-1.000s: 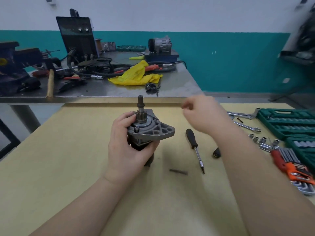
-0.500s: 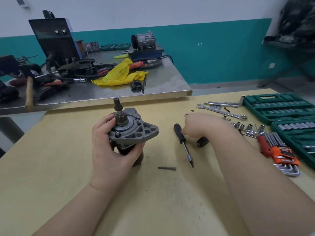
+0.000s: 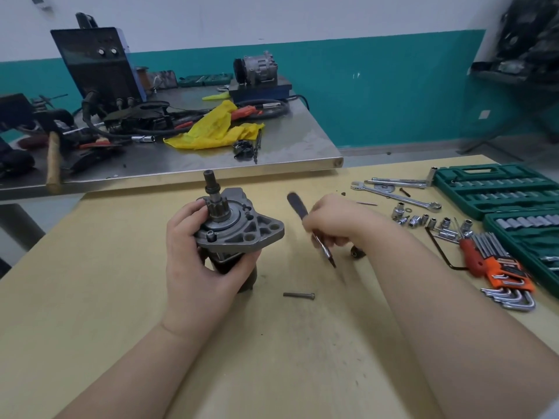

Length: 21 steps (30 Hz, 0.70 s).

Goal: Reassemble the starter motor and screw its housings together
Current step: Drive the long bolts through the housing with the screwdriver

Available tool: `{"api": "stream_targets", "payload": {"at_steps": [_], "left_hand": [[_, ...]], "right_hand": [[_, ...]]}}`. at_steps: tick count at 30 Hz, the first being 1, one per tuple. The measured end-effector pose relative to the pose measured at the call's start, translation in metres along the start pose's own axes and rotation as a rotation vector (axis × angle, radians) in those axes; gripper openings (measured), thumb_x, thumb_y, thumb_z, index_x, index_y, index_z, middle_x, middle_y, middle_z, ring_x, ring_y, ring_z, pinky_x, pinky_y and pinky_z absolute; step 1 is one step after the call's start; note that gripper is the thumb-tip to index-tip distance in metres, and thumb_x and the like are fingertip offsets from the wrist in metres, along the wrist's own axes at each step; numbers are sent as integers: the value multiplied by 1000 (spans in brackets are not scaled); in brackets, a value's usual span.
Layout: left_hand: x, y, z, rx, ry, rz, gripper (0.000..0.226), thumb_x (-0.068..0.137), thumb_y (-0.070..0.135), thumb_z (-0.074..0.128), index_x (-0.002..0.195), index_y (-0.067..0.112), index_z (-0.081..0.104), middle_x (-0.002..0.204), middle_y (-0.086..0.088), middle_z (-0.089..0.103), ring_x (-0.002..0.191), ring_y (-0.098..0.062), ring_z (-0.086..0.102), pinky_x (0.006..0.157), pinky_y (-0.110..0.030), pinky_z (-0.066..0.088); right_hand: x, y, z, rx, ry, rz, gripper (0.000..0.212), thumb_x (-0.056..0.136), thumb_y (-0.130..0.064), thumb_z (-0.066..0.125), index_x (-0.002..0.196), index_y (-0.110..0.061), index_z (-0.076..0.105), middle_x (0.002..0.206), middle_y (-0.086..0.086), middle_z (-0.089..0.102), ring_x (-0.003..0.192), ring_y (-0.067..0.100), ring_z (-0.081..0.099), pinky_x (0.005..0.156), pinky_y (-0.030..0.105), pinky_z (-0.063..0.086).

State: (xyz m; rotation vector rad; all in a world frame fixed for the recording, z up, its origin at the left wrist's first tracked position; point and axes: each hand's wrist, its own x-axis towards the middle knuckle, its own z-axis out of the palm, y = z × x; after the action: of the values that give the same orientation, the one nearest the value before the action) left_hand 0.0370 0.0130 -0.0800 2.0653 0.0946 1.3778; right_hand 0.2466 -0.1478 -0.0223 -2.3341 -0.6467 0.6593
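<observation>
starter motor [image 3: 239, 228] held upright by left hand [image 3: 193, 255], steady for screwing; right hand [image 3: 335, 222] grips screwdriver [image 3: 311, 228]; loose bolt [image 3: 299, 295] mid-table.

Left hand [image 3: 193, 267] grips motor [image 3: 239, 228]; right hand [image 3: 332, 222] grips screwdriver [image 3: 298, 205].

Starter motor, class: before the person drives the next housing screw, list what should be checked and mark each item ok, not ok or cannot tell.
1. Starter motor held steady, shaft up, by the left hand: ok.
2. Screwdriver in the right hand: ok, gripped at the shaft, handle up.
3. Screw seated in the housing flange: ok, one head shows.
4. Loose bolt fitted: not ok, it lies on the table.
5. Screwdriver tip matches the screw head: cannot tell, blurred.
</observation>
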Motion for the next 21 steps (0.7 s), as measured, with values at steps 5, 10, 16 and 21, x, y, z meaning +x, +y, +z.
{"api": "stream_targets", "payload": {"at_steps": [5,10,16,21], "left_hand": [[2,-1,0,1,-4,4,86,78,34,93,145,8,47,153,0,46,145,-31,49,105,-63,51],[1,2,0,-6,-16,-24,87,77,31,93,146,9,45,154,1,44,148,-29,47,108,-61,51],[2,8,-5,-76,-72,-101,87,77,23,92,150,17,45,158,4,41,149,-29,45,106,-58,54],[1,6,-9,-96,-82,-95,82,78,25,90,147,14,47,158,-1,42,149,-31,46,101,-60,56]], "right_hand": [[-30,-33,-20,603,-11,-299,16,104,-22,57,118,-18,66,83,7,77,72,18,73,50,27,48],[-75,-73,-22,855,-17,-605,17,111,-17,54,126,-24,56,94,19,79,84,41,79,56,34,59],[-109,-105,-4,909,-18,-827,19,102,-20,63,119,-27,60,91,20,75,85,44,78,64,39,61],[-109,-116,23,831,-22,-869,23,99,-21,66,120,-30,63,89,11,77,88,40,78,68,39,61]]}}
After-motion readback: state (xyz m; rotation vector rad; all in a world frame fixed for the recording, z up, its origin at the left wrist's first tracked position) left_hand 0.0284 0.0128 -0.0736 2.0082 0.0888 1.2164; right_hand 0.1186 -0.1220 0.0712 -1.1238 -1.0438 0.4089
